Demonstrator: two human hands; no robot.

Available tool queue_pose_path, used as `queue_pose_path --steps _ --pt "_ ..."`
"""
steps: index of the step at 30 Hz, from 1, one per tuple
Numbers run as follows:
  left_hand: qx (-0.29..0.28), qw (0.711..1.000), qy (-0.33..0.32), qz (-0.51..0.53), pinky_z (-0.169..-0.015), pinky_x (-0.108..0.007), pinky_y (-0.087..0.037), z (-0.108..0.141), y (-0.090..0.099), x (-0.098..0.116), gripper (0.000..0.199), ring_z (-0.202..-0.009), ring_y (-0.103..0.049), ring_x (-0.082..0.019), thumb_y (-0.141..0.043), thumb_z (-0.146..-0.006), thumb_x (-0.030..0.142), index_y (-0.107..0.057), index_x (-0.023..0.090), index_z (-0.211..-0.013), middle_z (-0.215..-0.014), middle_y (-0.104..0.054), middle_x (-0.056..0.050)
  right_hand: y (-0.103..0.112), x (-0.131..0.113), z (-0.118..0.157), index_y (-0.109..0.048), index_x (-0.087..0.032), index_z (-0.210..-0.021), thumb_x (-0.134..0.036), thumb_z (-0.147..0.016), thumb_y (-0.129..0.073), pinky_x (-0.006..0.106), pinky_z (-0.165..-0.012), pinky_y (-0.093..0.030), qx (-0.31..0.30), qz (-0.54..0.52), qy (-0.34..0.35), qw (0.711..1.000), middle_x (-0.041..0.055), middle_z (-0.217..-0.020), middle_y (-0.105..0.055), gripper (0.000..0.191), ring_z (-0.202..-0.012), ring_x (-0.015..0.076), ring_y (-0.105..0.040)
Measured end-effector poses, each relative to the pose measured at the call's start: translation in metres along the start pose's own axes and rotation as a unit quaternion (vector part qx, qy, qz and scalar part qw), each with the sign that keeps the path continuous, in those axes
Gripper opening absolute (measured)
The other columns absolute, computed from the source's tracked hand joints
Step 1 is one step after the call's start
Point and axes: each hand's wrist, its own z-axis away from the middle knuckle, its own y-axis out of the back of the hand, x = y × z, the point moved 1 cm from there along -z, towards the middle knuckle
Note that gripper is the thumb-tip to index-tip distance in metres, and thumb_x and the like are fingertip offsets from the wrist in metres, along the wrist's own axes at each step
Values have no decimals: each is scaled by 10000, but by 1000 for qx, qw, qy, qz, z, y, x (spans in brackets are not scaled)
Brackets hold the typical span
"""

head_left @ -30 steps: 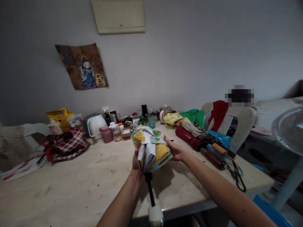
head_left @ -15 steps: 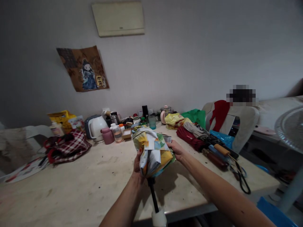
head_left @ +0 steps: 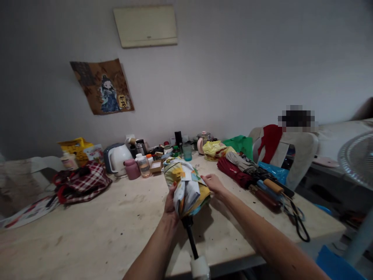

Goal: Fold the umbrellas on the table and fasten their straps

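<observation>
Between my two hands is a folded umbrella point(head_left: 189, 190) with a white, yellow and green patterned canopy. Its black shaft and white handle point down toward me, past the table's front edge. My left hand point(head_left: 171, 202) is wrapped around the canopy's left side, some fingers hidden behind the cloth. With bent fingers, my right hand point(head_left: 213, 183) pinches the canopy's right edge, near a pale strap lying across the cloth. To the right lie several closed umbrellas, among them a dark red one point(head_left: 234, 171) and a grey one point(head_left: 240, 161).
The pale table point(head_left: 131, 233) carries a checked bag point(head_left: 87, 182), a white kettle point(head_left: 120, 157), a pink jar point(head_left: 132, 168) and a teal cup point(head_left: 187, 152) along its back. A yellow plastic bag point(head_left: 215, 149) lies by the umbrellas. A fan point(head_left: 357, 167) stands at right; a person sits beyond.
My right hand has moved slightly left and inward, drawing the canopy's right side in, so the bundle looks narrower. The handle has shifted a little right. My left hand keeps its hold.
</observation>
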Motion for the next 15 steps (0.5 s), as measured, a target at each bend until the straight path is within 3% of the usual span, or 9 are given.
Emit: queue_pose_path --steps 3,4,7,10,13,15 --pt "104 995 -14 0 -929 -433 -528 -3 -5 -1 273 -795 -732 -243 -720 -755 304 -684 160 -984 -833 -768 -59 26 -29 13 -583 -190 -839 -442 -728 -661 315 -713 -460 121 41 46 991 92 -852 -667 286 -851 232 -612" --pt "143 989 -29 -3 -888 -422 -549 -3 -8 -3 269 -742 -729 -223 -721 -751 271 -672 163 -992 -812 -765 -46 30 -42 25 -584 -190 -832 -478 -755 -635 323 -708 -456 125 80 92 985 100 -860 -661 303 -820 231 -609" --pt "211 973 -81 -39 -783 -392 -578 -4 -22 -12 350 -651 -709 -199 -750 -707 219 -644 150 -1033 -795 -755 -40 20 -78 73 -610 -198 -924 -494 -843 -550 353 -745 -453 37 181 214 959 106 -921 -661 313 -805 231 -602" --pt "200 966 -136 -90 -777 -347 -566 -4 -38 -21 463 -655 -695 -185 -801 -649 234 -642 135 -1072 -814 -744 -39 -15 -95 111 -604 -181 -1021 -477 -869 -539 405 -812 -440 -41 290 292 911 144 -1012 -641 339 -902 278 -582" --pt "163 966 -163 -120 -802 -307 -540 -4 -47 -25 454 -696 -682 -171 -817 -607 231 -668 137 -1026 -792 -726 -16 -46 -88 113 -590 -144 -1041 -488 -823 -610 483 -937 -389 -76 360 277 888 209 -1131 -595 408 -1079 348 -525" --pt "164 961 -173 -137 -775 -300 -534 -4 -47 -24 386 -695 -671 -172 -827 -577 237 -679 128 -916 -764 -715 -20 -56 -76 97 -571 -121 -1060 -498 -786 -650 495 -948 -387 -87 342 197 915 228 -1146 -590 472 -1084 351 -534"
